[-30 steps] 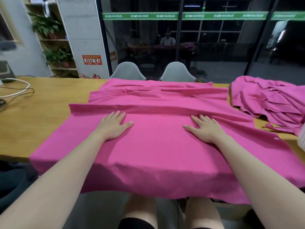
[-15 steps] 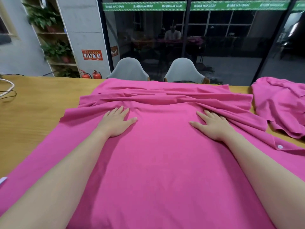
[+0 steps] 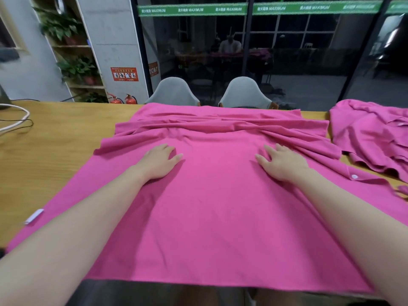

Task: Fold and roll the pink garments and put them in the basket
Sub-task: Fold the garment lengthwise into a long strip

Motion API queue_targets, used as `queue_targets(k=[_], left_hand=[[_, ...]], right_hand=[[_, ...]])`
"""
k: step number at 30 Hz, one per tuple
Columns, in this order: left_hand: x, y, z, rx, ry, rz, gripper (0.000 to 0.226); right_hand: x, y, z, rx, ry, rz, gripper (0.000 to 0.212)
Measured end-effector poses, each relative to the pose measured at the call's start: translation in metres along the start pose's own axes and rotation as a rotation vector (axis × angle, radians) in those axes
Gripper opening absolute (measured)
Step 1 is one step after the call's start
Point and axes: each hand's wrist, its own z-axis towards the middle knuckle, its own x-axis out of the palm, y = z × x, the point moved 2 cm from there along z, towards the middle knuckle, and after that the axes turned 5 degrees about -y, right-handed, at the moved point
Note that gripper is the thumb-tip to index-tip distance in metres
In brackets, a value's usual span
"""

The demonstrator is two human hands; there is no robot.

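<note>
From the head view, I am looking down at the pink garment, which is lying spread across the wooden table with its near hem hanging just over the table edge. My left hand and right hand are both lying flat on the cloth, fingers straight, palms down, gripping nothing; I judge they are pressing it so the body lies smooth for a clean fold. Just beyond the fingertips the fabric is bunching into long creases, which suggests the cloth is being pushed away from me. A second pink garment is waiting in a loose heap at the right, apart from the one in hand, with a white button showing near it. The basket is not showing anywhere here, so placing looks some way off.
</note>
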Motion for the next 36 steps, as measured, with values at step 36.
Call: queue_targets(k=[36], left_hand=[[-0.002,0.015,-0.087,0.128,-0.065,-0.03,0.082]], right_hand=[[0.002,-0.011,-0.1,-0.103,-0.065,0.187,0.076]])
